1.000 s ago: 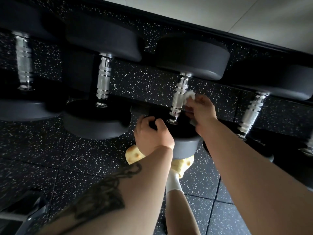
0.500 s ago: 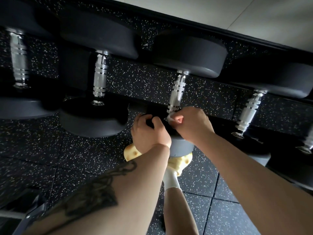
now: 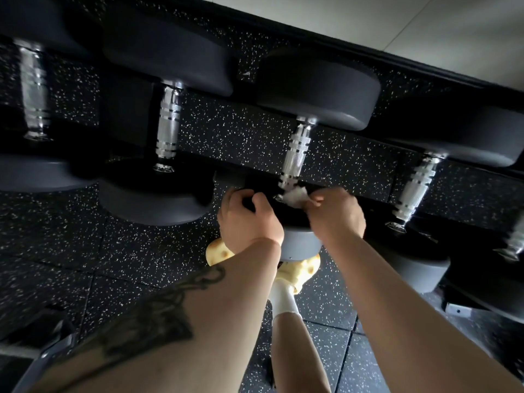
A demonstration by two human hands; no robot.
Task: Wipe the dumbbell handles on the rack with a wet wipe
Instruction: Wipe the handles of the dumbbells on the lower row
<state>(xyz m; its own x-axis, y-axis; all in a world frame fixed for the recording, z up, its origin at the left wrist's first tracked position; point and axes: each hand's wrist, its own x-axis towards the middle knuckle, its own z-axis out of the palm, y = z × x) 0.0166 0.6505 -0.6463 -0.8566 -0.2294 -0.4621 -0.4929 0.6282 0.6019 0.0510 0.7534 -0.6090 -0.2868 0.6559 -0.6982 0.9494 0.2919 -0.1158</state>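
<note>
Several black dumbbells with knurled chrome handles lie side by side on the rack. My right hand [image 3: 336, 215] pinches a crumpled white wet wipe [image 3: 295, 196] against the near end of the middle dumbbell's handle [image 3: 296, 153]. My left hand [image 3: 246, 219] curls over the edge of that dumbbell's near head [image 3: 297, 242]. Handles of the neighbouring dumbbells show to the left [image 3: 168, 124] and to the right [image 3: 415, 188].
Black speckled rubber floor tiles [image 3: 71, 265] lie under the rack. A pale wall [image 3: 425, 29] runs along the back. My foot in a yellow shoe [image 3: 302, 272] and white sock stands below the dumbbell. A grey metal frame part [image 3: 42, 361] sits at lower left.
My right hand slid the wipe down the middle handle from its upper part to the near end. My left hand stayed on the near head.
</note>
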